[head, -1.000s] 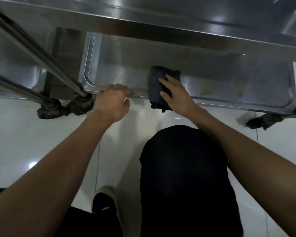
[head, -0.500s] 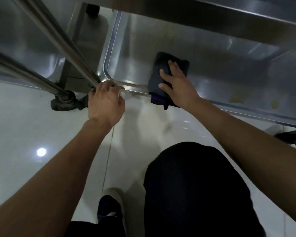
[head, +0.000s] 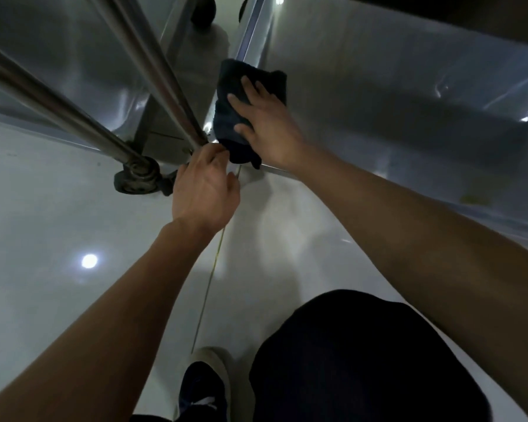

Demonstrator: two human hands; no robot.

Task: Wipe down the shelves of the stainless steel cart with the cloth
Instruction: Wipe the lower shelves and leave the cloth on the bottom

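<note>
A dark, folded terry cloth (head: 241,114) was seen lying on the lowest shelf of the stainless steel cart (head: 378,95), at its near left corner, with one end draped over the raised front rim. It was pressed flat under the right hand (head: 265,129), whose fingers (head: 250,86) were spread and nearly straight on top of it; nothing was curled round the cloth. The left hand (head: 205,190) was placed just beside the cloth's hanging end, at the foot of the round steel corner post (head: 153,74). Its fingers were bent toward the shelf corner, but it could not be told whether the rim or the post was gripped, since the fingertips were hidden behind the hand.

A dark caster wheel (head: 137,178) stood on the glossy pale floor (head: 58,208) to the left of that hand. A yellowish smear (head: 476,199) was visible farther right on the shelf, near its front rim.

The step in hand was judged to be the wiping of the bottom shelf, taken at its left corner. For the next stroke, steady downward pressure would be called for, the cloth being drawn rightward along the shelf toward the smear while the cart was steadied.
</note>
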